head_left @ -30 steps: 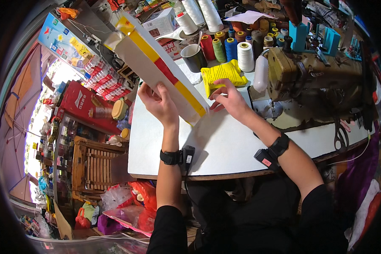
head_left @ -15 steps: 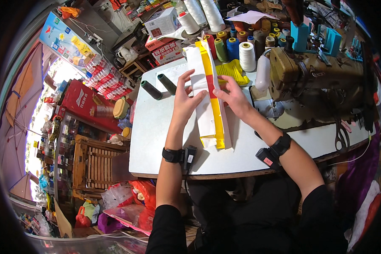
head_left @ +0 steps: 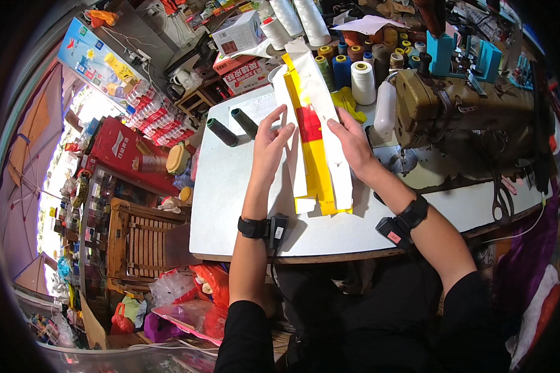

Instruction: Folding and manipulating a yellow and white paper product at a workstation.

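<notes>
Between my hands a long folded strip [head_left: 318, 165] is held up over the white table. Its outer flaps are white, and a yellow band with a red patch shows down the open middle. My left hand [head_left: 272, 142] pinches the left flap near mid-length, thumb and forefinger closed on it. My right hand [head_left: 353, 142] grips the right flap, thumb on the front and fingers behind. Whether the strip is fabric or paper I cannot tell. Behind it lies a yellow cloth [head_left: 350, 102], partly hidden. Left of my hands are two dark green thread spools [head_left: 221, 132].
An old sewing machine [head_left: 463, 118] stands at the right of the white tabletop [head_left: 230, 205], with black scissors [head_left: 502, 200] near its right edge. Many thread cones [head_left: 362, 82] line the back. A wooden chair [head_left: 144, 245] and plastic bags [head_left: 208, 286] sit to the left.
The strip has opened wider, exposing more yellow and red between its white flaps. My right hand has shifted slightly right and now grips the right flap.
</notes>
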{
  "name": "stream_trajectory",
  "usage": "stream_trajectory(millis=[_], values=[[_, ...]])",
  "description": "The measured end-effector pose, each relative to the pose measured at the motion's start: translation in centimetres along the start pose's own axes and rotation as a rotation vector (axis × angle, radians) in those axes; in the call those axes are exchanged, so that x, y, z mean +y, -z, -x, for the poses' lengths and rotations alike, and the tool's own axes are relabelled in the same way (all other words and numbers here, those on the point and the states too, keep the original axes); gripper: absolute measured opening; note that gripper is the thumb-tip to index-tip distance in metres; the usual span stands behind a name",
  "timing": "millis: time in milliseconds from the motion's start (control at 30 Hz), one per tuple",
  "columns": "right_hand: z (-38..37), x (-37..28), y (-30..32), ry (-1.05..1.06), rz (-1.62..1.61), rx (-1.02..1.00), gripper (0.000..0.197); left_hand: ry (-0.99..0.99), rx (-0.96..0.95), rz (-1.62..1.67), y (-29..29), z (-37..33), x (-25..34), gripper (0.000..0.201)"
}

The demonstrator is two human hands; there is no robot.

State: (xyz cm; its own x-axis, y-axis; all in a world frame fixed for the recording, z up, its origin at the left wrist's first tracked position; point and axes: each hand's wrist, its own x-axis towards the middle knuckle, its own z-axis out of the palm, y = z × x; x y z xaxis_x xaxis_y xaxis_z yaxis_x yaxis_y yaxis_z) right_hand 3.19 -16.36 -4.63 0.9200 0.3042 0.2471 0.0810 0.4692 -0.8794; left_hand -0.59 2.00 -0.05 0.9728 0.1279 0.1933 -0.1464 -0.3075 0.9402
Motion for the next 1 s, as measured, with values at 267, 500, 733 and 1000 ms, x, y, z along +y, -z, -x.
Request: stream_trajectory(millis=[267, 500, 733, 1000], values=[[-0.2, 0.1, 0.1, -0.022, 0.070, -0.045, 0.054, 0.014, 0.009, -0.015, 0.2, -0.3, -1.0, 0.068], [-0.9, 2.5, 0.7, 0.128, 0.265, 0.260, 0.046, 0.115, 0.114, 0.342, 0.2, 0.0, 0.6, 0.063], [-0.3, 0.6, 0.6, 0.189, 0.319, 0.112, 0.061, 0.047, -0.006, 0.483, 0.0, 0.4, 1.6, 0.063], [0.2, 0.2, 0.3, -0.108, 0.019, 0.119, 0.064, 0.147, -0.169, 0.487, -0.1, 0.3, 0.5, 0.062]])
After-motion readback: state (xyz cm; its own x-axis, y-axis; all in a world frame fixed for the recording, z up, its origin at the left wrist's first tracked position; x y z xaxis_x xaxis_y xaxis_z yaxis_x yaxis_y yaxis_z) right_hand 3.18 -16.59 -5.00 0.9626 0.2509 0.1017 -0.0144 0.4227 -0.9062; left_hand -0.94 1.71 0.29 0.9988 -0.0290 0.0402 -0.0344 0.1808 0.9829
